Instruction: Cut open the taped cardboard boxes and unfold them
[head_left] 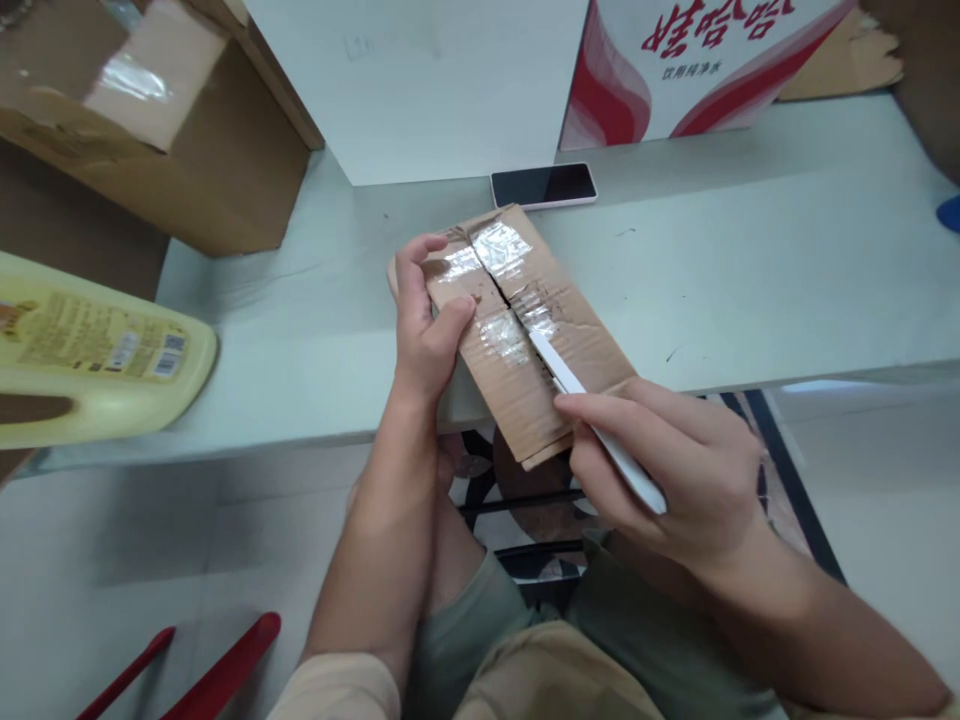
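Observation:
A small brown cardboard box with strips of clear tape lies tilted across the front edge of the pale table. My left hand grips its left side, thumb on top and fingers around the far left edge. In my right hand is a slim white utility knife, pinched between thumb and fingers. Its tip points at the dark seam down the middle of the box, near the torn tape. Whether the blade is inside the seam I cannot tell. The fingers of my right hand partly cover the box's near right corner.
A phone lies behind the box, before a white panel and a red-and-white carton. Larger cardboard boxes stand at the back left. A yellow bottle is at the left. Red bars show above the floor.

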